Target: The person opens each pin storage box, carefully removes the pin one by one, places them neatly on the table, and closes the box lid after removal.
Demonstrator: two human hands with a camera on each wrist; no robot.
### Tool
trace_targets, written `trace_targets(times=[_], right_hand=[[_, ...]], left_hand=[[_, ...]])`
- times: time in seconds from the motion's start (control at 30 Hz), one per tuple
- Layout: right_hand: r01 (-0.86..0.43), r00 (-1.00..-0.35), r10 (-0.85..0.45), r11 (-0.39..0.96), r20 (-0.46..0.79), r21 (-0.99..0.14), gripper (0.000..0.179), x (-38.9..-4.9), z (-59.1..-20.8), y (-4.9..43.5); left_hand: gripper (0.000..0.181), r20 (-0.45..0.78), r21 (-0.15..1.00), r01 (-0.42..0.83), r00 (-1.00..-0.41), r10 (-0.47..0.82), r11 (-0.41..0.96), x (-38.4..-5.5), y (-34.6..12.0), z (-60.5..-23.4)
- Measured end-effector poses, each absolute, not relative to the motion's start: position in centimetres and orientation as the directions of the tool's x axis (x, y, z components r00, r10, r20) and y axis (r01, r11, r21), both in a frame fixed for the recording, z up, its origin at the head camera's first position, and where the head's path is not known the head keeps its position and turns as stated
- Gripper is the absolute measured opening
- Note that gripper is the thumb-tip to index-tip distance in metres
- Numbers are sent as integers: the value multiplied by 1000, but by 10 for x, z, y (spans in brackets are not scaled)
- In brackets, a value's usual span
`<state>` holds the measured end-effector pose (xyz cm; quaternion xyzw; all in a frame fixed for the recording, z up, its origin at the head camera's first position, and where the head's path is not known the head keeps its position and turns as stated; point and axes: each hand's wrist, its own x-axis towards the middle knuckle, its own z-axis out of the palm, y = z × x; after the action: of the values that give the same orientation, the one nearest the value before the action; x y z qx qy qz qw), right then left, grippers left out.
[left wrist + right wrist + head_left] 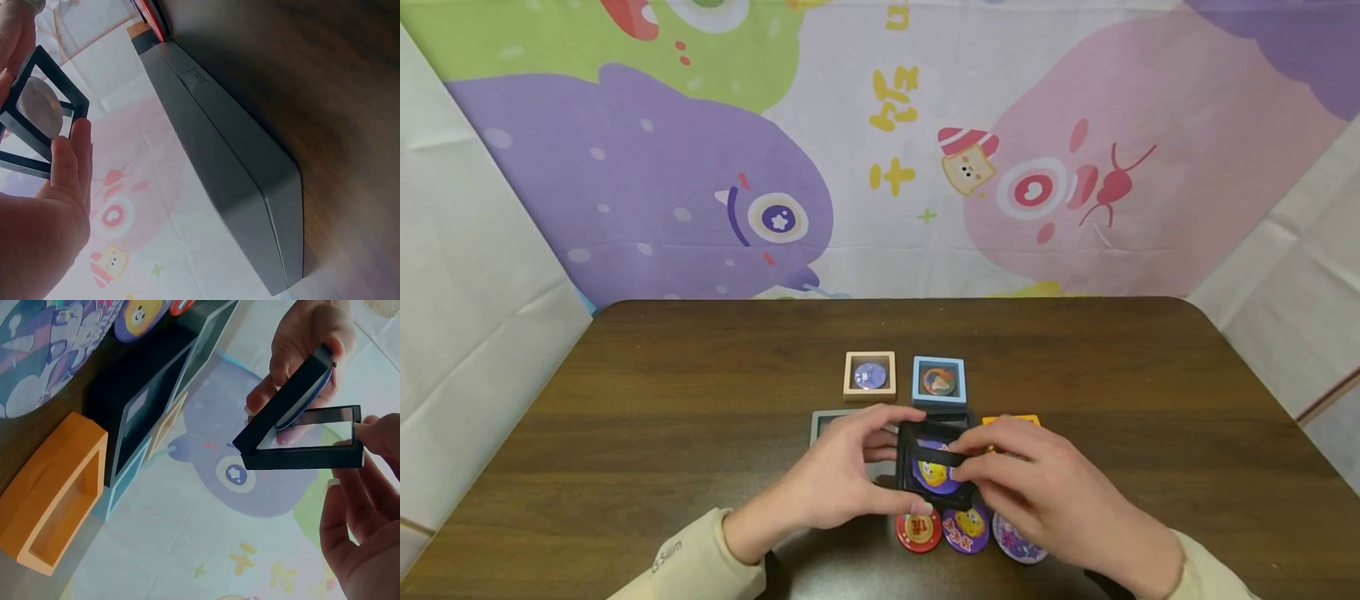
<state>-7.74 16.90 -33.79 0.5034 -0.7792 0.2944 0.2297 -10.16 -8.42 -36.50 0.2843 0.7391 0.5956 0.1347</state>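
We clamp our left grip (844, 473) and right grip (1047, 485) on a half-opened black frame (303, 460) with a purple badge (934, 477) inside

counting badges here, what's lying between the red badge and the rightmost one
In the head view, a purple badge with a yellow character lies between the red badge and the rightmost badge.

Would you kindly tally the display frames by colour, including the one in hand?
Black: 2 (held black frame, tabletop black frame)
Beige frame: 1
Light blue frame: 1
Grey frame: 1
Orange frame: 1
Total: 6
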Motion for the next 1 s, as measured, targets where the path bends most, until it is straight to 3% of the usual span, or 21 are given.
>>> trace_targets(times=[0.33,0.67,0.83,1.0], right_hand=[[-878,-461,-559,398,689,-264,28,-77,-332,172],[-876,-423,-487,434,764,-208,33,-84,-333,171],[-871,-439,-491,438,753,-222,34,-82,-337,168],[-900,-382,-500,394,777,-189,32,-78,-339,163]], left_hand=[[86,96,978,193,-766,636,84,-101,-83,-366],[95,33,979,158,-741,671,127,-99,-84,-368],[90,34,983,141,-762,647,115,-101,-84,-368],[87,12,985,115,-790,613,130,-103,-84,-367]])
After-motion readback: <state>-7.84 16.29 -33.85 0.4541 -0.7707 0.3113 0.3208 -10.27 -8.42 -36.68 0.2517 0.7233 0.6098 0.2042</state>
